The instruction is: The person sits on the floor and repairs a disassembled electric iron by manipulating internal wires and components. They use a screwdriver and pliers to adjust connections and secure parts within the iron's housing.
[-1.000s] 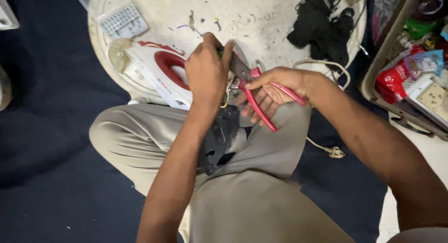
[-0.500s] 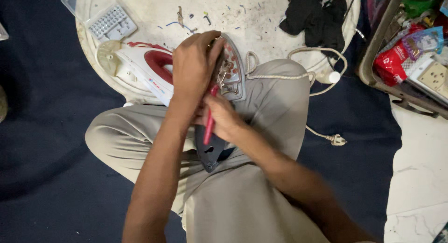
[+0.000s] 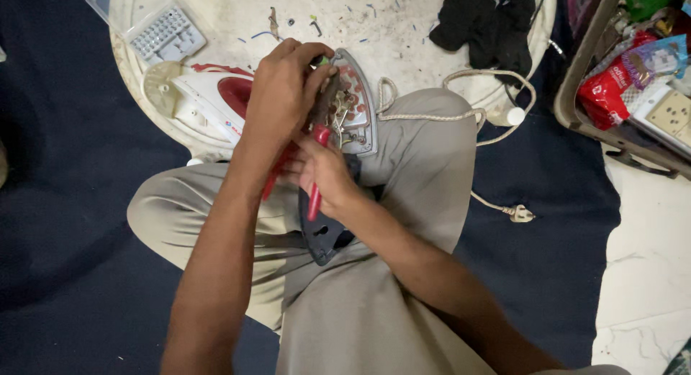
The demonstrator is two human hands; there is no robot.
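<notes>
An opened clothes iron base (image 3: 356, 109) with bare metal parts and wiring rests on my lap. My left hand (image 3: 284, 94) grips its upper left edge and steadies it. My right hand (image 3: 324, 173) holds red-handled pliers (image 3: 315, 191), their jaws pointing up into the iron's insides under my left hand. A dark plastic cover piece (image 3: 324, 238) lies on my lap just below the hands. The iron's white and red upper shell (image 3: 209, 98) lies to the left on a round white board (image 3: 374, 29).
A clear plastic box of small bits (image 3: 155, 26) sits at the board's top left. A black cloth (image 3: 489, 26) lies top right. A beige cord (image 3: 461, 116) runs to a plug (image 3: 520, 214) on the dark mat. A crate of packets (image 3: 633, 80) stands at right.
My right hand has swung in from the right with the pliers and now sits under my left hand, jaws up in the iron. The view has shifted slightly.
</notes>
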